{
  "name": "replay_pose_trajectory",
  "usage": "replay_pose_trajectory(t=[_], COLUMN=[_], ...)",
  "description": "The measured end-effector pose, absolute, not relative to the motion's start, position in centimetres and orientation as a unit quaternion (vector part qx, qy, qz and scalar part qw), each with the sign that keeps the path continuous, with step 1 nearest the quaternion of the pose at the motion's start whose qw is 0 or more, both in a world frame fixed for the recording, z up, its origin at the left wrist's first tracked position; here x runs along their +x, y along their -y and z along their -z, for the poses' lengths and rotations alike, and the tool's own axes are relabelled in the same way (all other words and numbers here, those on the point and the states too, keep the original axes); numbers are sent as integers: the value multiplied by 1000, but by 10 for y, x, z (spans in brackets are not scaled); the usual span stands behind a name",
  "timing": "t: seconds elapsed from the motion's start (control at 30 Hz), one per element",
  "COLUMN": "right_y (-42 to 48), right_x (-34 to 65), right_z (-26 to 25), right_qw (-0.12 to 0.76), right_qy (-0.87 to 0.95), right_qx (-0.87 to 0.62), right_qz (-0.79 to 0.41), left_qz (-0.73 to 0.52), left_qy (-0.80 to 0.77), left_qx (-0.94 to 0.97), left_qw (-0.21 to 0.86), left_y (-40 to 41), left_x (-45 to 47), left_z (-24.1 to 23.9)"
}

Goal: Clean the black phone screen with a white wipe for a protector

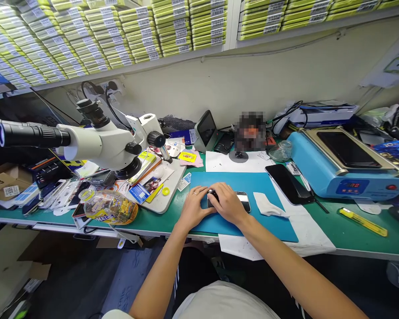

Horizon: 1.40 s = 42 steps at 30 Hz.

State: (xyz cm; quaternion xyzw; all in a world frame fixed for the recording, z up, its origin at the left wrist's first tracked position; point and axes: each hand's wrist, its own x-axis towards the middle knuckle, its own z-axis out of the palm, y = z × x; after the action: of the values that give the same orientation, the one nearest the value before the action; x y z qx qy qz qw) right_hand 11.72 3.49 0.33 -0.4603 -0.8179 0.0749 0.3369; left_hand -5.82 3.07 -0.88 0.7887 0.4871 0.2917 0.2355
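Note:
A dark phone lies flat on the blue work mat near the bench's front edge. My right hand rests over the phone's left part, fingers curled down onto it. My left hand, with a ring on one finger, is curled against the phone's left end beside the right hand. A small dark object shows between the two hands; I cannot make out what it is. A white folded cloth lies on the mat just right of the phone.
A white microscope stands at the left over a cluttered tray. A plastic bottle lies at front left. Another black phone and a blue heating machine sit at the right, with a yellow cutter near the edge.

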Motion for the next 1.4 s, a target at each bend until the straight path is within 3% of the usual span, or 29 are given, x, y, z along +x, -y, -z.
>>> replay_pose_trajectory(t=[0.4, 0.67, 0.8, 1.03, 1.4], right_y=[-29, 15, 25, 24, 26], right_x=[123, 216, 263, 274, 275], right_z=[-14, -35, -19, 12, 13], right_qw=[392, 439, 390, 259, 255], right_qy=[809, 730, 696, 739, 737], right_qx=[-431, -521, -603, -621, -624], right_qz=[-79, -53, 1, -42, -49], left_qz=[-303, -275, -274, -271, -210], left_qy=[-484, -502, -502, -499, -518], left_qx=[782, 782, 782, 784, 792], left_qw=[250, 248, 249, 252, 245], left_y=[-31, -29, -29, -30, -31], left_x=[-59, -61, -61, -62, -59], left_z=[11, 8, 6, 7, -11])
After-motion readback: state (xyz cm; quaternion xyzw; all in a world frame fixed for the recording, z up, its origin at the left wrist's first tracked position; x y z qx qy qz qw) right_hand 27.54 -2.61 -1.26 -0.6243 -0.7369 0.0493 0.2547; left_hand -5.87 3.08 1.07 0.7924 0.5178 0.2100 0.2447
